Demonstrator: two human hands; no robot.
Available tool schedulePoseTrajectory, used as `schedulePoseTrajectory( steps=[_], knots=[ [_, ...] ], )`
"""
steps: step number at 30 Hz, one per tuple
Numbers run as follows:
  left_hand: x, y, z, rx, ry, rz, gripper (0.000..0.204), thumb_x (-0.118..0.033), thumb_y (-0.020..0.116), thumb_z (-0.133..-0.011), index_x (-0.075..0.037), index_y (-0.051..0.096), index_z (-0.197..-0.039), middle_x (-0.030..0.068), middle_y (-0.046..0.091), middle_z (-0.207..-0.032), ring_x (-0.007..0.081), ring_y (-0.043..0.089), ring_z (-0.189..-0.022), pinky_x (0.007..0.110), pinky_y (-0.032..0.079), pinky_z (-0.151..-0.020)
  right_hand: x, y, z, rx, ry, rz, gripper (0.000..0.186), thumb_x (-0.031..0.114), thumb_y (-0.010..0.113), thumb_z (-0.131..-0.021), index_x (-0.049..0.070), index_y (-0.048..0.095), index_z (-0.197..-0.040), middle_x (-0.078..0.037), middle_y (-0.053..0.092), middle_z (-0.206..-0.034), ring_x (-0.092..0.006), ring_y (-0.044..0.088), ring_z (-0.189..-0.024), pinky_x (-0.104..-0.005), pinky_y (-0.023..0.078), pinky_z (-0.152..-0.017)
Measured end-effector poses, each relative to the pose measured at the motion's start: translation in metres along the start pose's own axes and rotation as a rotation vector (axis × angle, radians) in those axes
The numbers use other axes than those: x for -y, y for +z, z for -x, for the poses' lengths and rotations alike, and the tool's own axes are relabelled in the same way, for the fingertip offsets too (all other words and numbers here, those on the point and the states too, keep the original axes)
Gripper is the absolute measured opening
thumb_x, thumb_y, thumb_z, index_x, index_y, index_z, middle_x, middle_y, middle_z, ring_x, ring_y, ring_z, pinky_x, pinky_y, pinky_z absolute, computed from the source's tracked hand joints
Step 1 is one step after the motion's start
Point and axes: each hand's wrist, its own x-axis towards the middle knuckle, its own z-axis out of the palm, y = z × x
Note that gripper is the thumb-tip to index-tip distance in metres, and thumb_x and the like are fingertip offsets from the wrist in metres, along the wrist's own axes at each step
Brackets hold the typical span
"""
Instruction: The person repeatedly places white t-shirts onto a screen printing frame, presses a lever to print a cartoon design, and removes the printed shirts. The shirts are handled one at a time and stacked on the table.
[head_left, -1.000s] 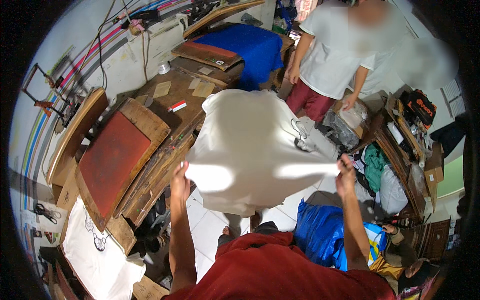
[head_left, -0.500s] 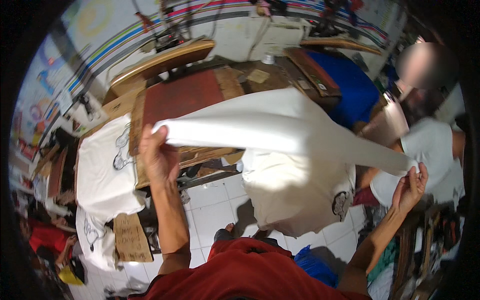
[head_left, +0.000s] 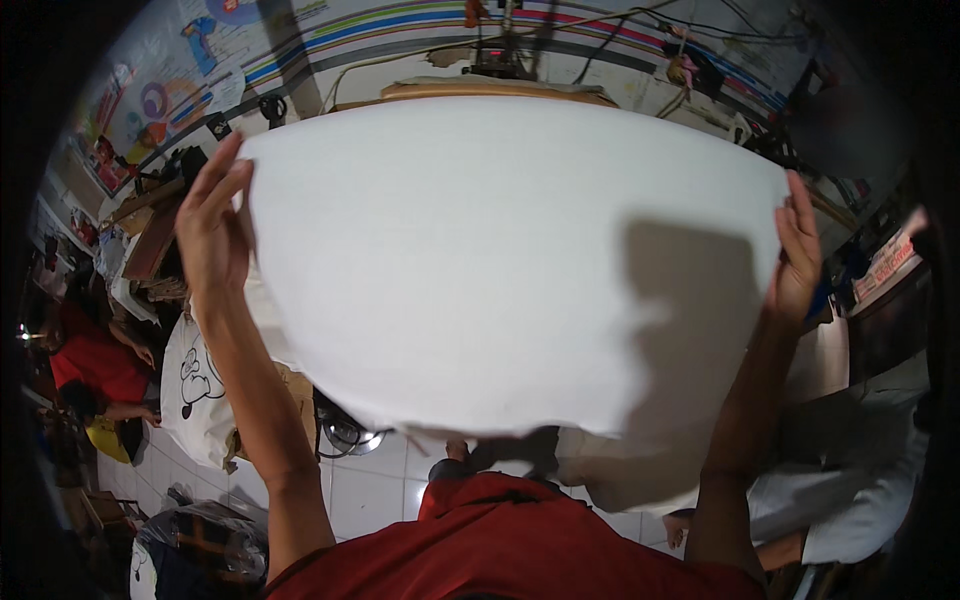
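A broad sheet of plain white fabric (head_left: 450,250), apparently a garment, stretches across most of the view, with a dark shadow on its right half. My left hand (head_left: 215,215) holds its upper left side, fingers along the edge, thumb partly hidden. At the upper right side, my right hand (head_left: 797,240) grips the edge with fingers pressed close together. Behind the fabric's top edge shows a strip of a padded wooden board (head_left: 490,90); the bench beneath is mostly hidden.
At left, a person in red (head_left: 105,360) bends beside white fabric with a cartoon outline (head_left: 195,400) and stacked boards (head_left: 150,240). A person in white (head_left: 850,500) is close at lower right. Cables run along the wall above. A plastic-wrapped bundle (head_left: 200,555) lies at lower left.
My view has turned left toward the bench and wall. My hands have risen in view, and the white fabric has gone from a stretched, folded band to a broad, smooth sheet over the bench.
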Motion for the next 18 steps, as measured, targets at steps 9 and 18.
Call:
schedulePoseTrajectory(
  steps=[9,18],
  knots=[
    [0.065,-0.026,-0.148,0.036,-0.041,0.066,0.051,0.000,0.063,-0.082,0.011,0.045,-0.129,0.0227,0.051,-0.128,0.0232,0.056,-0.110,0.025,0.044,-0.094,-0.128,0.100,-0.115,-0.232,0.085,0.106,0.051,-0.007,0.061,-0.082,-0.009,0.042,-0.130,-0.012,0.057,-0.109,-0.0194,0.056,-0.103,-0.0287,0.044,-0.092],
    [0.018,-0.103,-0.081,-0.024,0.191,0.110,0.050,-0.002,0.063,-0.082,0.009,0.047,-0.129,0.0177,0.046,-0.136,0.0201,0.049,-0.119,0.023,0.042,-0.095,-0.058,0.125,-0.016,-0.008,-0.072,0.221,0.056,0.001,0.060,-0.083,-0.006,0.040,-0.135,-0.016,0.046,-0.136,-0.0228,0.041,-0.129,-0.0334,0.031,-0.107]
  ],
)
